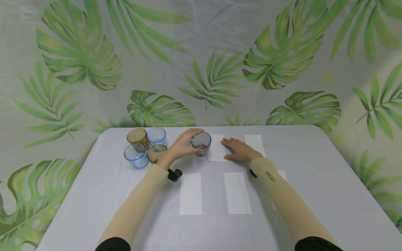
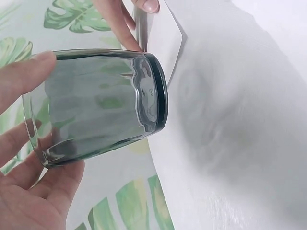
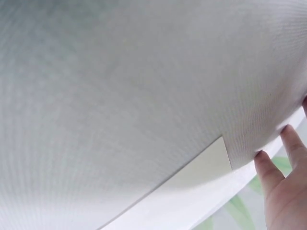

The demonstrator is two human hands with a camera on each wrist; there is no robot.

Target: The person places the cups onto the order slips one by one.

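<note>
My left hand [image 1: 184, 145] holds a smoky grey glass tumbler [image 1: 201, 149] upright near its rim, thumb on the near side and fingers on the far side. In the left wrist view the tumbler [image 2: 96, 100] shows its thick base, with a soft shadow on the cloth beside it. The glass overlaps the left edge of a white paper card [image 1: 216, 153] in the back row. My right hand [image 1: 241, 150] lies low over the table with its fingers stretched, fingertips right at that card's right edge. The right wrist view shows fingertips [image 3: 288, 132] against the white surface.
Two amber glasses [image 1: 137, 134] and two blue glasses [image 1: 135, 158] stand grouped at the back left of the white-covered table [image 1: 150, 216]. Another card [image 1: 255, 143] lies behind my right hand. In front are cards [image 1: 191, 195], [image 1: 237, 195], and one partly under my right forearm.
</note>
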